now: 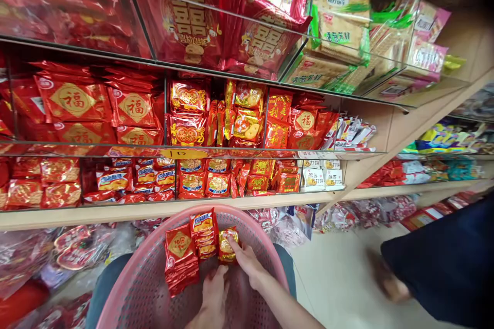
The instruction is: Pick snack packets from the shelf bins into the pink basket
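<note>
A pink perforated plastic basket (129,262) stands between my knees. Inside it is a stack of red snack packets (180,252) with a gold diamond label. Beside that lies a row of red, blue and white snack packets (204,231). My right hand (247,264) reaches in from the right, its fingers closed on gold snack packets (226,244) next to the row. Just below them is my left hand (214,288), fingers stretched forward and close to the packets' lower edge. Whether its fingertips touch them I cannot tell.
Shelves with clear dividers (170,108) hold many red and gold packets in front of me; a yellow tag (183,153) marks one ledge. Green-edged cracker packs (339,36) sit upper right. Bagged goods lie below. A person in dark clothing (443,262) is at the right, on the pale floor (328,277).
</note>
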The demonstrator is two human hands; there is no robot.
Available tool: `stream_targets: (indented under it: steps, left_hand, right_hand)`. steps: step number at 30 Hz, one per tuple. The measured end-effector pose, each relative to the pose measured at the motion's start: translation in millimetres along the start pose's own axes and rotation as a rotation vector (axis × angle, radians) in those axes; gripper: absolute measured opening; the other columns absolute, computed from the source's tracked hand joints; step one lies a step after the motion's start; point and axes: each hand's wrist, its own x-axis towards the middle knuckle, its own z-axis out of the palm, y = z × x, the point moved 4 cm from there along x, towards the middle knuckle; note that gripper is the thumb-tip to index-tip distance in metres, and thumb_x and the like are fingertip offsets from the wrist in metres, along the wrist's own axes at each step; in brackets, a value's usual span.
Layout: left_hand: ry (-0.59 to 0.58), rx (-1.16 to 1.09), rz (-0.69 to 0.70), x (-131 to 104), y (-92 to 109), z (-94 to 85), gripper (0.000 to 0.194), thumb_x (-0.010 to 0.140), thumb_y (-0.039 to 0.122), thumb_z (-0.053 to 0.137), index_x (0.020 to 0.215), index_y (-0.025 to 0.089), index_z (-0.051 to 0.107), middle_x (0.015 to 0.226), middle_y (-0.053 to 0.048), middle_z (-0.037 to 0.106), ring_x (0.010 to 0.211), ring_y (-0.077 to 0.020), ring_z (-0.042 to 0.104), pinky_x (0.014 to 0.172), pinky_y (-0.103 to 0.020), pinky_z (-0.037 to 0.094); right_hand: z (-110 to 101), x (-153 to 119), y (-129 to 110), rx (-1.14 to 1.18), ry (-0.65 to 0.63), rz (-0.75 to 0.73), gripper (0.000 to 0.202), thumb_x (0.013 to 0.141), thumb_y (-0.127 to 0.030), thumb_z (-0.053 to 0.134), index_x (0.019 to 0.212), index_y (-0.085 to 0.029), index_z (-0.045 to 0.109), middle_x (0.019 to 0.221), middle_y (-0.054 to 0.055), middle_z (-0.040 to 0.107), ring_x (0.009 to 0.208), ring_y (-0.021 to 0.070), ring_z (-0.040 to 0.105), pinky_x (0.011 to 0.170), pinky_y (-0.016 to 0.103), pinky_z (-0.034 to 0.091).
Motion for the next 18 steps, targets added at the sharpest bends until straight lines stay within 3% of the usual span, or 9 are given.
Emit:
stream_targets:
  steps: [7,18]
  left_hand:
    - [-0.125,-0.073,-0.122,-17,8,11.7,0.014,0.075,0.007,0.051,0.066,0.016,0.055,0.067,0.0,0.059,0.06,-0.0092,0.055,0.062,-0.02,0.045]
    - [-0.212,-0.171,-0.14,-17,14,19.9,0.015,0.074,0.006,0.051,0.064,0.016,0.058,0.066,-0.002,0.061,0.061,-0.0114,0.058,0.057,-0.021,0.046]
  right_hand:
    - [-3,3,2,-0.04,0.056,0.04,0.059,0.076,-0.056,0.046,0.111,-0.009,0.053,0.11,0.016,0.063,0.101,0.0215,0.06,0.085,0.028,0.044]
    - [7,4,-5,-0.293,0.011,-0.124,0.057,0.078,-0.06,0.04,0.106,-0.015,0.06,0.103,0.011,0.067,0.099,0.0222,0.06,0.08,0.028,0.044]
